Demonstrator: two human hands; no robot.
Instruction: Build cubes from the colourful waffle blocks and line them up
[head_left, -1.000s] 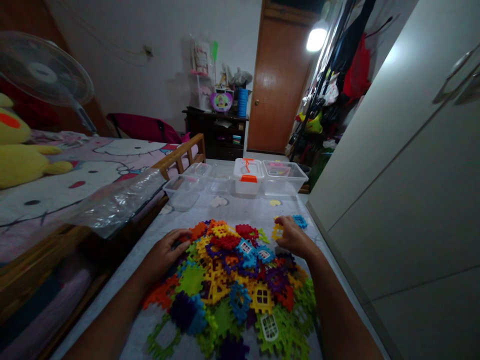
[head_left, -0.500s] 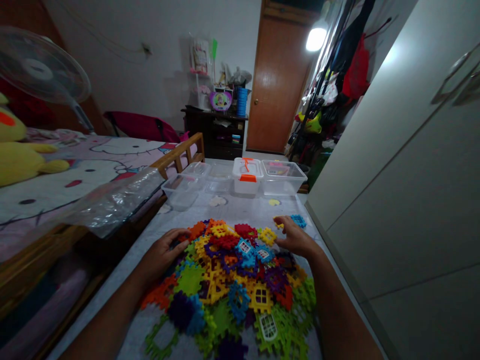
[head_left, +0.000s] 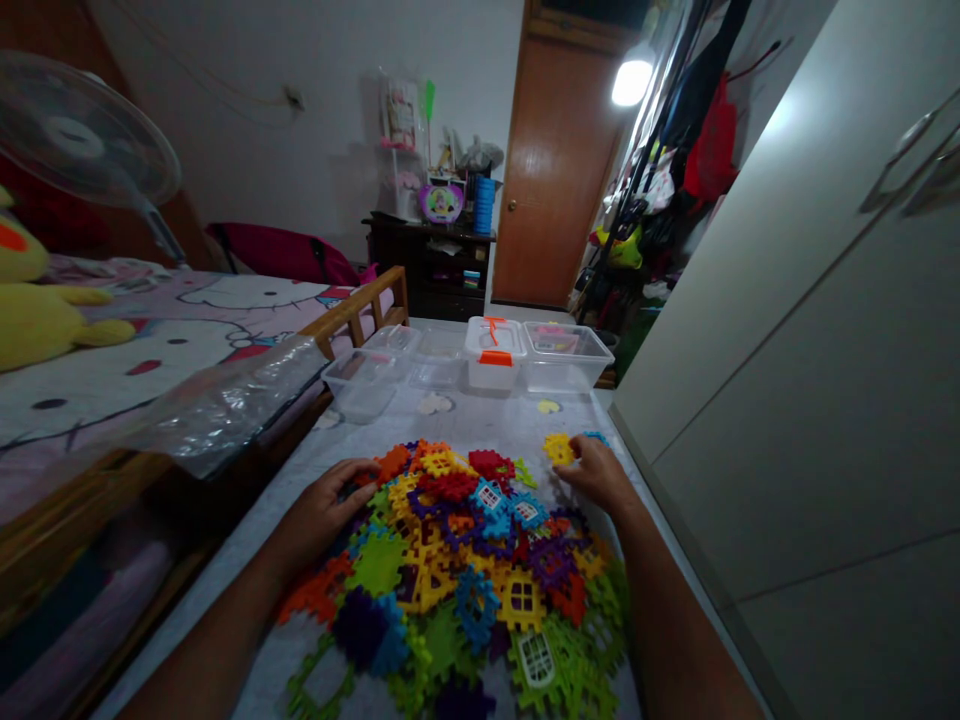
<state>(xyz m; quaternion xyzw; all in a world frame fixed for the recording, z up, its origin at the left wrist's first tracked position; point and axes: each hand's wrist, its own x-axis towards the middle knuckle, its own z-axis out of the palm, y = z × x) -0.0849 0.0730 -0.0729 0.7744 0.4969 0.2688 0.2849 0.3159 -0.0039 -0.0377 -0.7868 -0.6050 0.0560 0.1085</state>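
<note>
A heap of flat toothed plastic building pieces (head_left: 427,540) in several colours spreads over the cloth in front of me. Some pieces are shaped like windows, such as a yellow one (head_left: 521,597). My right hand (head_left: 600,475), beyond the heap's right side, pinches a yellow toothed piece (head_left: 557,449) between thumb and fingers. Partly behind that hand lies a blue piece (head_left: 598,438). My left hand (head_left: 330,505) rests at the heap's left edge, thumb and fingers apart, its fingertips by an orange piece (head_left: 394,462). I see nothing held in it.
Clear plastic boxes (head_left: 364,385) stand along the far end of the surface, with a white-lidded box (head_left: 495,355) with orange clips among them. A wooden bed rail (head_left: 360,305) and plastic sheet (head_left: 225,410) run along the left. A pale cabinet (head_left: 795,330) borders the right.
The yellow piece near the heap's far right edge has moved away to the far right with my right hand, by the blue piece. My left hand has stayed put.
</note>
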